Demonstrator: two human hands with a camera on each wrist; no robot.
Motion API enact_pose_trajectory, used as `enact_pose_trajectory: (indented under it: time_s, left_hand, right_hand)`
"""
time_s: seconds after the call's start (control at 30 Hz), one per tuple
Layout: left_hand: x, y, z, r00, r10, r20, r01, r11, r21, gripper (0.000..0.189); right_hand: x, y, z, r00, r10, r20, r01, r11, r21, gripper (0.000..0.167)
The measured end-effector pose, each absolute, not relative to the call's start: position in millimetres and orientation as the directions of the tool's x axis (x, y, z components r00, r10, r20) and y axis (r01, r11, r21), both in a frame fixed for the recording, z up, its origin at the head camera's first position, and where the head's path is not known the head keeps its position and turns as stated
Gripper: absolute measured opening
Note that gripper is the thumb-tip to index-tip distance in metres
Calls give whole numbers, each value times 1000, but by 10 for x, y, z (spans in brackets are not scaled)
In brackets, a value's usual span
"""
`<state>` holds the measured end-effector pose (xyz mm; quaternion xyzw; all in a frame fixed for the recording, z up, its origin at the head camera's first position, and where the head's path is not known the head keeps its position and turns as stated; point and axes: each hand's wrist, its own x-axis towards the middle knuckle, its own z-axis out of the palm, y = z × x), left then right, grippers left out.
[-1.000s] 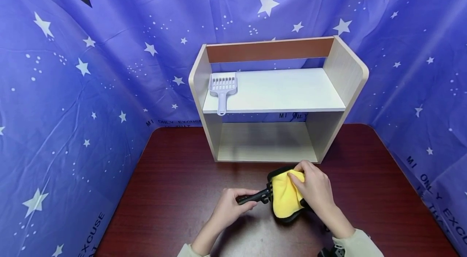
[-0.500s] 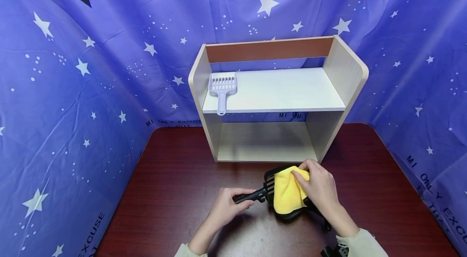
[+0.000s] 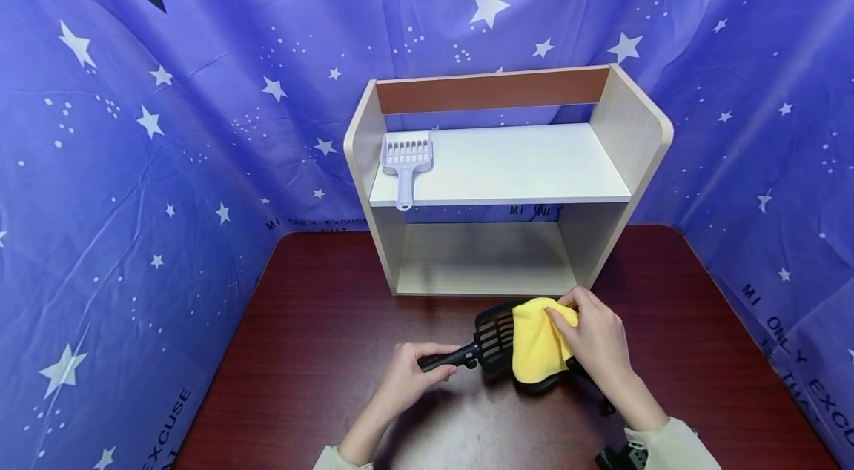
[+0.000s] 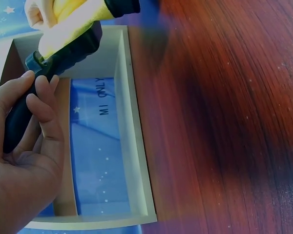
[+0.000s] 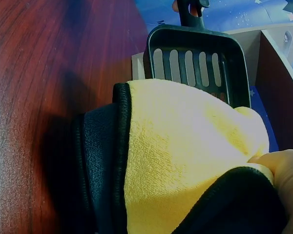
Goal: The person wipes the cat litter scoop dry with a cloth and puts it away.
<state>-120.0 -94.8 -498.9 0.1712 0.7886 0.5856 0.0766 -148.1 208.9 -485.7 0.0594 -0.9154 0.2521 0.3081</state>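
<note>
Left hand (image 3: 403,377) and right hand (image 3: 600,340) were both occupied: the left had its thumb and fingers closed around the handle (image 3: 457,357) of a black slotted scoop (image 3: 489,342), and the right pinched a yellow cloth (image 3: 539,344) with a dark edge. Over the last second the two had drawn apart, the cloth sliding rightward across the pan while the handle shifted a little left. Slots that had been mostly hidden now lay bare at the handle end; the cloth covered only the front part, and the right wrist view showed the same split. It looked like a wiping stroke nearing the pan's front edge, with the far end probably still to be uncovered. The scoop was in front of the shelf unit (image 3: 634,133), seemingly held above the worktop (image 3: 320,336), though its underside could not be seen. A pale scoop (image 3: 405,172) lay on the upper shelf (image 3: 520,166), unmoved.
</note>
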Motion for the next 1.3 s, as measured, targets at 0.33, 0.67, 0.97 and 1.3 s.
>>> enact_pose_trajectory:
  time_s: [0.33, 0.67, 0.97, 1.3]
  left_hand:
    - [-1229, -1015, -5013, -942, 329, 63, 150, 249, 957, 23]
    - [-1255, -927, -4985, -947, 308, 86, 186, 311, 932, 21]
    - [-1225, -795, -4961, -926, 316, 205, 324, 388, 863, 22]
    - [-1182, -755, -4950, -909, 322, 264, 393, 454, 800, 24]
  right_hand:
    - [-1492, 2116, -4868, -783, -49, 620, -381, 825, -416, 28]
    - [-1492, 1947, -4842, -682, -181, 709, -577, 729, -368, 29]
    - [-1497, 1830, -4857, -667, -185, 722, -572, 748, -337, 28]
    - [-1492, 1769, -4881, -691, -137, 710, -511, 787, -345, 29]
